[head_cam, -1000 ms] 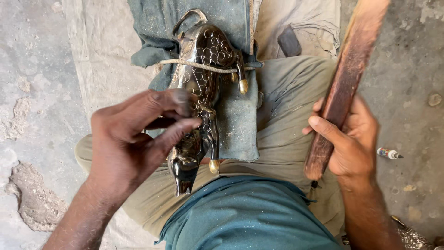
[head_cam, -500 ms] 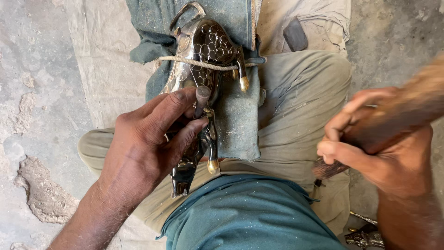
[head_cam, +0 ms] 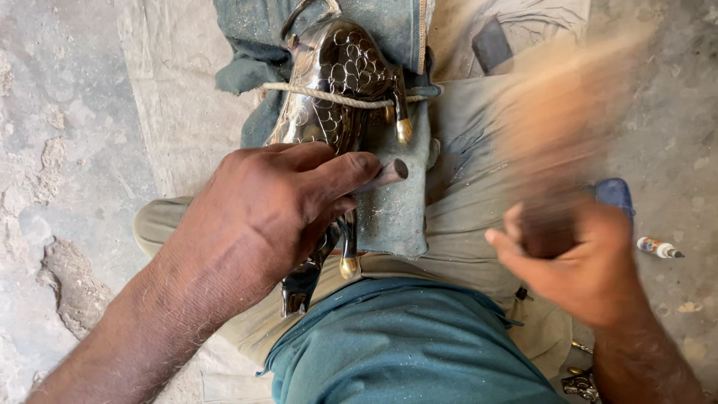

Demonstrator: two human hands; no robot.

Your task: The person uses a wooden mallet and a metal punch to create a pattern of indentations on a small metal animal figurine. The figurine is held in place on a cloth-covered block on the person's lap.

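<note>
Head view looks straight down at a person who sits on the floor (head_cam: 67, 150) with a metal figure (head_cam: 336, 82) lying on the lap. The figure is dark and shiny, with a scale pattern cut in its surface and small brass tips. It rests on a blue-grey cloth (head_cam: 396, 209) spread over the thigh, and a cord (head_cam: 329, 96) goes across its upper part. The left hand (head_cam: 277, 209) lies over the lower half of the figure and covers it there. Its fingers are pressed together around a short metal punch (head_cam: 389, 173); the blunt end of the punch shows just past the fingertips, over the cloth at the right of the figure. The working tip is hidden under the hand, so I cannot tell where it touches the metal.

The right hand (head_cam: 576, 262) is well apart, over the right thigh, closed around a wooden stick (head_cam: 568, 127). The stick is strongly blurred and points up and away from the body. Between the two hands there are only the cloth and the khaki trousers (head_cam: 464, 224). Metal dust lies on the cloth and on the teal shirt (head_cam: 404, 344). On the floor at the right lies a small white tube (head_cam: 658, 248), and near the right wrist a blue object (head_cam: 617, 194) shows partly.
</note>
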